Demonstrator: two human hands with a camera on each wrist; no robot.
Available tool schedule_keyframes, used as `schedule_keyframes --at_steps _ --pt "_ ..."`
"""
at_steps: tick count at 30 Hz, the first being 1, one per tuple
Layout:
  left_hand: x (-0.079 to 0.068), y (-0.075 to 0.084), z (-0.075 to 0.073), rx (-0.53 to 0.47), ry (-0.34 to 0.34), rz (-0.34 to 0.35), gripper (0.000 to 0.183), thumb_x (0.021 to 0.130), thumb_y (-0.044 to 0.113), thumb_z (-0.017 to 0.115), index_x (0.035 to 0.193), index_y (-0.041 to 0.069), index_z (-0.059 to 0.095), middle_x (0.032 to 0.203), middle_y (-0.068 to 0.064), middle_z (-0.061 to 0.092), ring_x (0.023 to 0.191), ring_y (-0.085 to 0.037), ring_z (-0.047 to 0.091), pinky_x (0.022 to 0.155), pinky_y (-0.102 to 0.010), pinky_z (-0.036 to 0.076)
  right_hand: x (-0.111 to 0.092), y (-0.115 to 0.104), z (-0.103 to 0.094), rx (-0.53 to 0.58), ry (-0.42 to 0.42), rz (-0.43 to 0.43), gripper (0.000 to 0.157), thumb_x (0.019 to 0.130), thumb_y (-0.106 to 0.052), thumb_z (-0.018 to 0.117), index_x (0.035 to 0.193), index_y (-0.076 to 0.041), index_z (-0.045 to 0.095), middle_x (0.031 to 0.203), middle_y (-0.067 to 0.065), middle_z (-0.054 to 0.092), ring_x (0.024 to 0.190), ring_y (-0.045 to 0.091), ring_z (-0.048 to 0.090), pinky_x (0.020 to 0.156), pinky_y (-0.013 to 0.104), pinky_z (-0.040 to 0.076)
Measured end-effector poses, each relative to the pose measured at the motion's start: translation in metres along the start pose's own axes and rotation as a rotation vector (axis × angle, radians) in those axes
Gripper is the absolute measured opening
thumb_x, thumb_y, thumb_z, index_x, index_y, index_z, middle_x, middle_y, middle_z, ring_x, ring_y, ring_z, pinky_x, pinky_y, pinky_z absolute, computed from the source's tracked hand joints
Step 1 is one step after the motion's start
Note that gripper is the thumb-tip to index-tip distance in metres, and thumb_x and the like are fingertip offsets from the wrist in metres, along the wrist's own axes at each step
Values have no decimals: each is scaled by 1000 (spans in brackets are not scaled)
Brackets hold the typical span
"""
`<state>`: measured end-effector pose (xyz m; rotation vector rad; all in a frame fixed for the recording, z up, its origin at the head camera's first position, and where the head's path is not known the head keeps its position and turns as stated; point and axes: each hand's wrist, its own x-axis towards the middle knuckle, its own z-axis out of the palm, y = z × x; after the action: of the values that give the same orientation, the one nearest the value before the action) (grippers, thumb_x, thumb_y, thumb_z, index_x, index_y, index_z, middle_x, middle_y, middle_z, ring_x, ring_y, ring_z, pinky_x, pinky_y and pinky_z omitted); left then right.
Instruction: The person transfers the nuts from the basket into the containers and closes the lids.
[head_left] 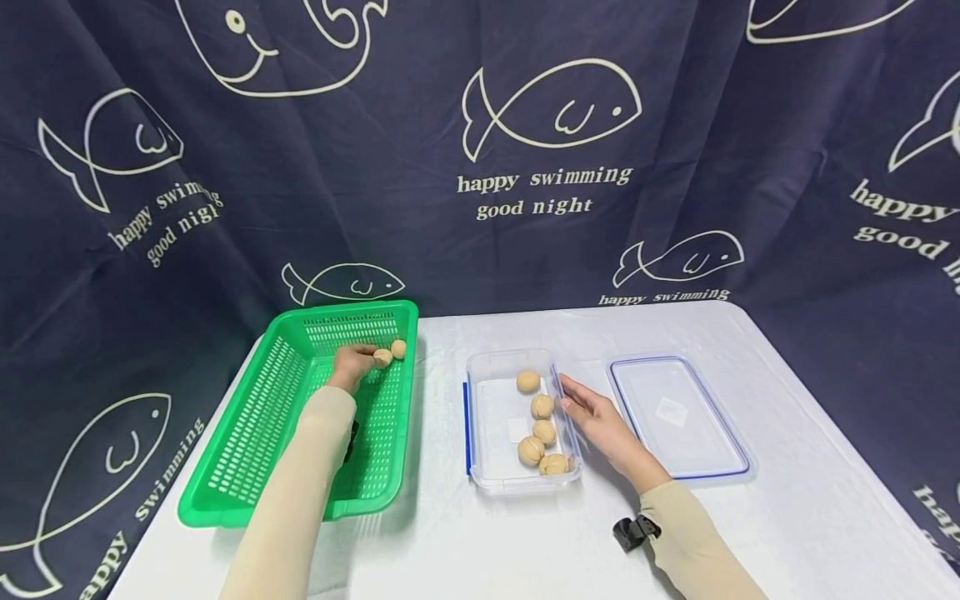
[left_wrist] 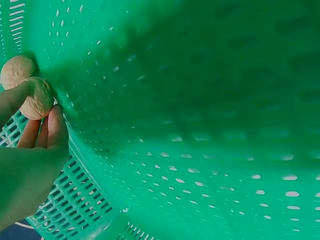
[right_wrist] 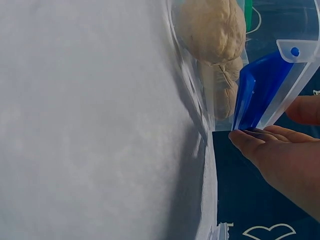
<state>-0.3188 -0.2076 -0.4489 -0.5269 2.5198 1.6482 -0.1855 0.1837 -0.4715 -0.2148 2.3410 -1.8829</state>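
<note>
Inside the green plastic basket [head_left: 411, 400], my left hand [head_left: 354, 365] pinches a walnut [left_wrist: 37, 102] between thumb and fingers. A second walnut [head_left: 399, 349] lies right beside it against the basket's side wall. My right hand [head_left: 606, 427] is at the right side of a clear plastic box [head_left: 491, 481], its fairly straight fingers touching the outer wall by the blue clasp [right_wrist: 260, 90]. Several walnuts [head_left: 531, 451] lie in the box, mostly along its right half.
A clear lid with a blue seal [head_left: 678, 450] lies flat on the white-covered table [head_left: 525, 542], right of the box. A dark curtain with fish drawings [head_left: 540, 250] hangs behind the table. The box's left side has another blue clasp [head_left: 467, 429].
</note>
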Motion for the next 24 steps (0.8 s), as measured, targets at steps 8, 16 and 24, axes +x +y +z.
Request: schedule_keyframes --at_steps 8,16,24 --pt "-2 -2 -1 10 11 33 37 86 4 71 118 -12 60 113 -24 60 108 -36 53 96 -44 45 0 0 1 -6 4 -1 53 102 -15 47 148 4 28 152 21 28 140 34 26 115 41 19" --pt "-7 2 -2 80 43 46 34 84 7 74 112 -10 64 107 -21 63 104 -35 54 94 -45 46 -1 -1 1 -13 8 -1 53 102 -15 47 148 3 29 152 21 29 140 35 27 115 42 19" --pt "-7 2 -3 142 10 70 36 85 3 71 117 -10 61 120 -27 57 110 -39 53 96 -47 45 -1 -1 1 -13 7 -7 53 102 -15 47 148 4 29 152 21 28 140 35 26 115 41 20"
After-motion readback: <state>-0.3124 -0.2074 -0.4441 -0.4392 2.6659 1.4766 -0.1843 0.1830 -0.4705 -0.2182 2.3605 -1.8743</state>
